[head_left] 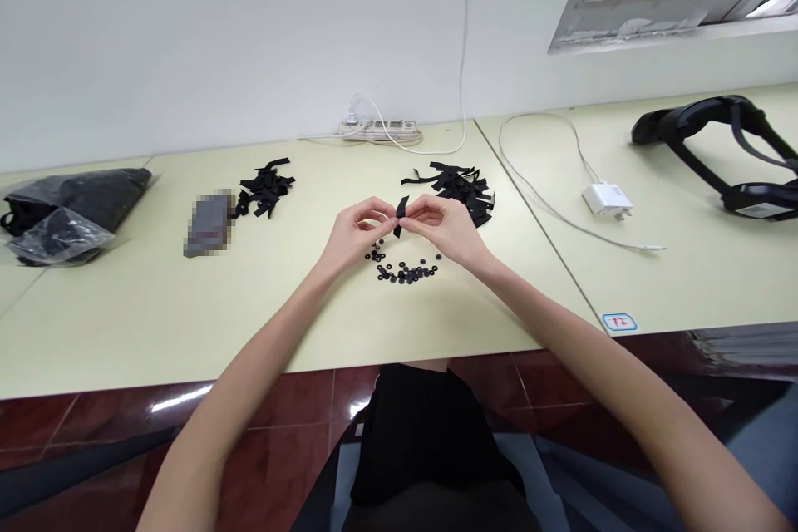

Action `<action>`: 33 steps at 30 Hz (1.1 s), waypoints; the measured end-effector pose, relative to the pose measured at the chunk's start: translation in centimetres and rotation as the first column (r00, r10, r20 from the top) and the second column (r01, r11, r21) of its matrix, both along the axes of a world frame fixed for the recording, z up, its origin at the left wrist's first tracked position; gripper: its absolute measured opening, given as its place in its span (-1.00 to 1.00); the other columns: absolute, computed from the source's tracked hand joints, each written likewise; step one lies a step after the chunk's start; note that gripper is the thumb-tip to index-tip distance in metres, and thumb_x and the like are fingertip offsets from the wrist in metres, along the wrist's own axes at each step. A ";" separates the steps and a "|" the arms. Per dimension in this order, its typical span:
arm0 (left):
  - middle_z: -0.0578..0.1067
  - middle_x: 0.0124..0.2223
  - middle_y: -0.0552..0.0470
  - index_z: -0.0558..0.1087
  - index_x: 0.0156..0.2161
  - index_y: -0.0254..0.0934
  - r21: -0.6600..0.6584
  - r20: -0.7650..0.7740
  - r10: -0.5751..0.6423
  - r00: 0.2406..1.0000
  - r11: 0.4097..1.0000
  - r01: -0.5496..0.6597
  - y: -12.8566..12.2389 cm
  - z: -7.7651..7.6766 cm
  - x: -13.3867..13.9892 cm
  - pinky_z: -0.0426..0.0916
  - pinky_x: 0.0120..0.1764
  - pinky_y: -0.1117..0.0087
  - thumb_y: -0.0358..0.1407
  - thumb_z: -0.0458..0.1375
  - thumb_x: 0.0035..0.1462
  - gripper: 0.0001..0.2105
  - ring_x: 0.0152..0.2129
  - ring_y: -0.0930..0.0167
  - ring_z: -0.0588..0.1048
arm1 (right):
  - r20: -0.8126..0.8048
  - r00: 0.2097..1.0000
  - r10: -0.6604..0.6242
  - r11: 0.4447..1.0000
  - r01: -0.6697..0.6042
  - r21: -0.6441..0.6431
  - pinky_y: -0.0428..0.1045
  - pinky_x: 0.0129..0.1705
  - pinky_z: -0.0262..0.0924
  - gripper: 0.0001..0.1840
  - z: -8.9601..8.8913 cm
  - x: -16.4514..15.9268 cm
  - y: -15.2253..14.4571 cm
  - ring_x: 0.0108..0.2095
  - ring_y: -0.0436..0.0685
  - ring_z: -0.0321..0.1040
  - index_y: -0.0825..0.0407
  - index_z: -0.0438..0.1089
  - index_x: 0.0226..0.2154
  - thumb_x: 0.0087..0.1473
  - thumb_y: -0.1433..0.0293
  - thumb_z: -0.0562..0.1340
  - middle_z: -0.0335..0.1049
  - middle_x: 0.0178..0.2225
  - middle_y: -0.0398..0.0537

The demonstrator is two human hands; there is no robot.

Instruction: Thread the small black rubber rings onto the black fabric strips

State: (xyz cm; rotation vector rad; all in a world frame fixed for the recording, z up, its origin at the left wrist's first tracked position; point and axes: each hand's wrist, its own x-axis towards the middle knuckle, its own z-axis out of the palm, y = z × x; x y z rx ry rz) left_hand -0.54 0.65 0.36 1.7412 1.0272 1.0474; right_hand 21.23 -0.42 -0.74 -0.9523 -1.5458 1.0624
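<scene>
Between the fingertips of both hands is a short black fabric strip (402, 208), held upright above the table. My left hand (362, 226) pinches it from the left side. From the right, my right hand (444, 224) pinches the same strip, its fingertips nearly meeting the left ones. Whether a small part sits inside the pinch is hidden by the fingers. Below the hands lie several small black rings (408, 273), scattered in a loose arc. A heap of black strips (465, 183) lies just behind my right hand, and another pile of strips (267, 187) lies farther left.
A pixelated grey object (210, 223) and a plastic bag with black material (81, 208) lie on the left. At the wall is a power strip (380, 130). To the right are a white charger (607, 199) with its cable and a black headset (716, 145).
</scene>
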 end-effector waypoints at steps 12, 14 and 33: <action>0.58 -0.15 0.00 0.58 -0.23 -0.21 0.059 0.038 0.114 0.993 0.992 -0.116 1.3 0.0 -1.0 0.52 -0.21 0.36 -0.04 0.42 0.20 -0.72 -0.27 0.38 0.55 | 0.544 0.767 0.340 0.925 -0.376 -0.049 0.03 -0.12 0.41 -0.86 -0.1 1.0 -0.4 -0.21 0.13 0.59 -0.04 0.69 -0.21 0.28 0.42 0.36 0.67 -0.18 -0.04; 0.56 -0.15 0.01 0.58 -0.23 -0.20 0.023 0.084 0.107 0.991 0.994 -0.109 1.5 0.0 -1.0 0.56 -0.20 0.34 -0.03 0.44 0.17 -0.70 -0.28 0.39 0.53 | 0.566 0.743 0.358 0.910 -0.414 -0.031 0.02 -0.12 0.39 -0.83 0.0 1.0 -0.4 -0.20 0.12 0.58 -0.05 0.70 -0.20 0.32 0.43 0.34 0.65 -0.12 -0.03; 0.56 -0.12 0.04 0.64 -0.13 -0.17 -0.265 0.394 -0.064 0.917 0.947 0.180 1.0 -0.3 -0.5 0.52 -0.08 0.35 0.03 0.56 0.14 -0.62 -0.18 0.40 0.53 | 0.246 0.966 0.083 0.981 -0.123 0.150 0.16 0.03 0.52 -0.88 1.4 0.9 -0.6 -0.19 0.19 0.61 -0.05 0.53 -0.22 0.35 0.26 0.36 0.63 -0.24 -0.06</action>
